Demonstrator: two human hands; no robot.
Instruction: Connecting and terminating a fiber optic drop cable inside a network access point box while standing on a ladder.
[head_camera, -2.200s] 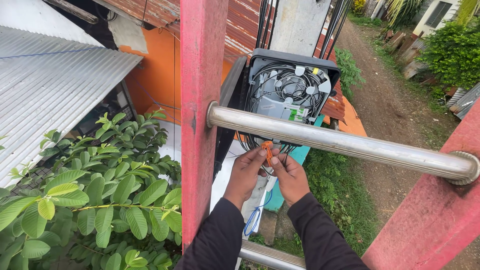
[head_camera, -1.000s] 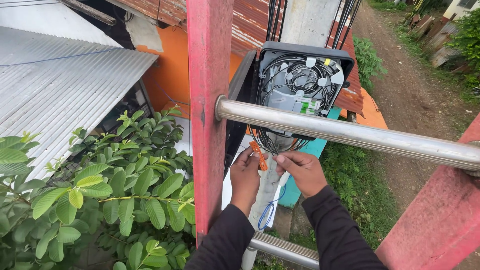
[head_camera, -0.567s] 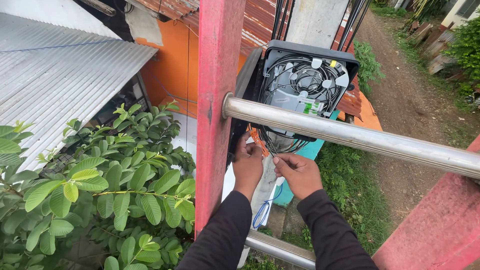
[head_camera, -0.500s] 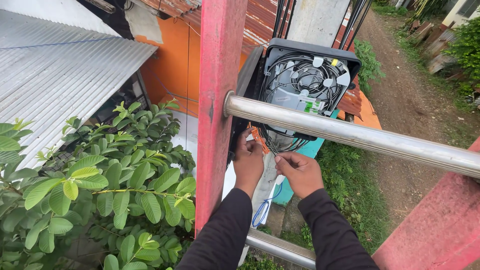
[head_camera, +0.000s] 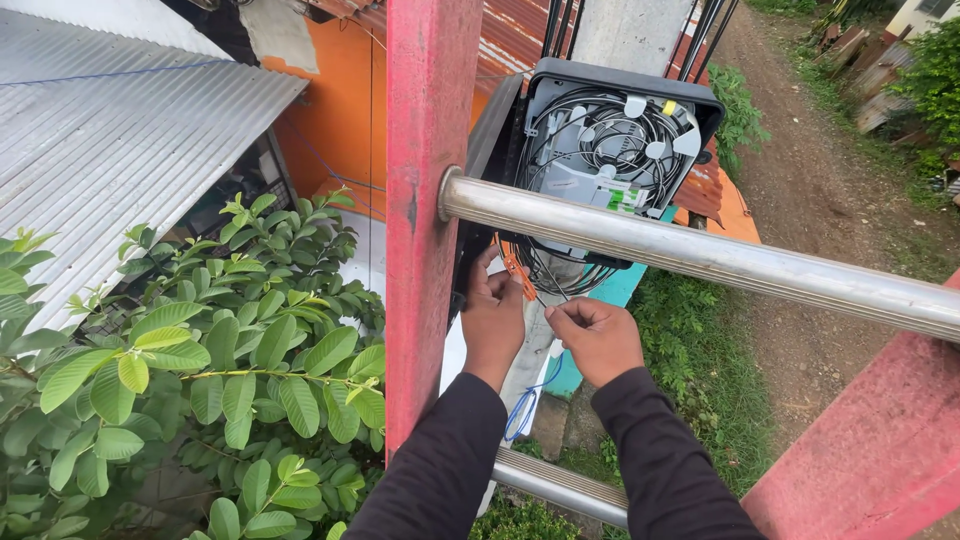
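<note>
two hands at an open cable box on a pole, seen between ladder rungs

left hand (head_camera: 492, 322): fingers closed on a small orange tool (head_camera: 516, 272) just under the box, tool tip tilted up toward the cables. right hand (head_camera: 598, 338): thumb and forefinger pinched together on a thin dark cable (head_camera: 545, 296) hanging from the box. black cable box (head_camera: 610, 150): lid swung open, coiled black cables inside, fixed to a grey concrete pole (head_camera: 632, 35). metal rung (head_camera: 700, 255): crosses in front of the box, above both hands. red ladder rail (head_camera: 430, 200): upright, just left of the left hand. leafy bush (head_camera: 210, 360): lower left. corrugated roof (head_camera: 110, 120): upper left.
</note>
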